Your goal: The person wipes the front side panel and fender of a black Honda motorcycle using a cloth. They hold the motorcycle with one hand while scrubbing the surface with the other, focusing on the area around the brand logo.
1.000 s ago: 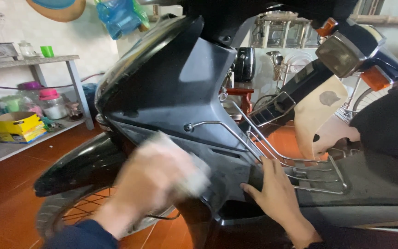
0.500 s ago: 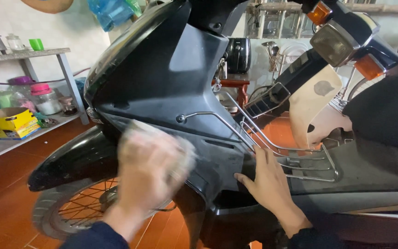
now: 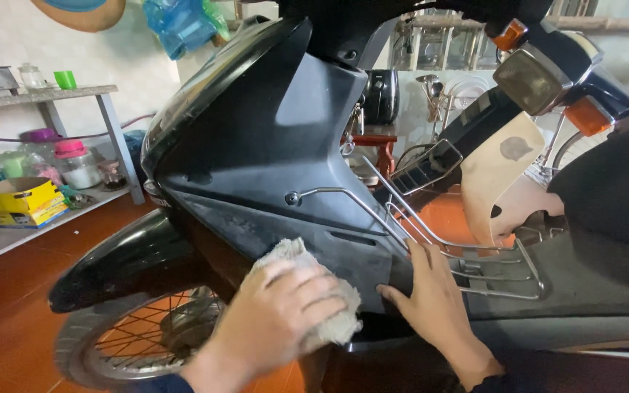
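Your left hand (image 3: pixel 274 320) is closed over a pale rag (image 3: pixel 314 291), pressing it flat on the lower edge of the scooter's dark side panel (image 3: pixel 256 167). The dusty strip lies up and right of that hand, long axis sloping down toward your right hand (image 3: pixel 431 302). Right hand is open, palm flat on the panel by the chrome rack (image 3: pixel 467 262), holding nothing. Left hand is nearer the dust. Panel nose points left, above the front wheel (image 3: pixel 136 342). Shelf (image 3: pixel 45 94) well behind.
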